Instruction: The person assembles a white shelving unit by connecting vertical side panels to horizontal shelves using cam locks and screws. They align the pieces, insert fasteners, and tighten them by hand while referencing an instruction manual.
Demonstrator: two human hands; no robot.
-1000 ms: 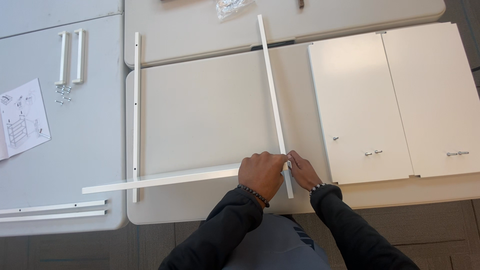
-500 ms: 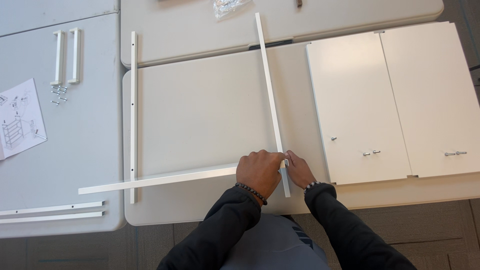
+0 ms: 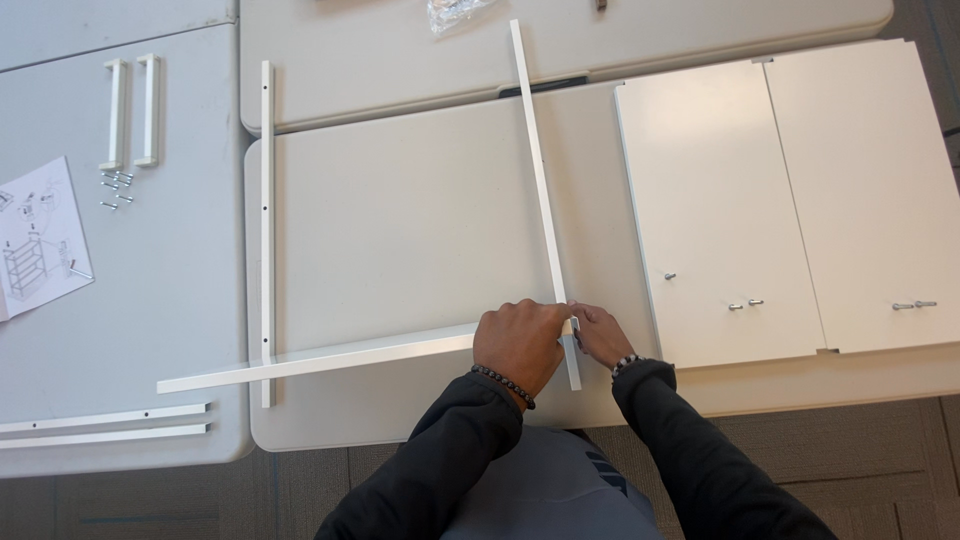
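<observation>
White metal rails meet under the person's hands at the near edge of the beige table (image 3: pixel 400 200). Left hand (image 3: pixel 520 342) is clamped over the end of the long horizontal rail (image 3: pixel 320 362); right hand (image 3: pixel 600 335) pinches the upright rail (image 3: pixel 540 190) at the joint. Rails look light, stiff and thin, probably slick when painted; best gripped close to the crossing to stop them swinging. White cabinet doors (image 3: pixel 790 190) lie just right. Versus a second ago: hands hardly moved, both rails in the same places.
</observation>
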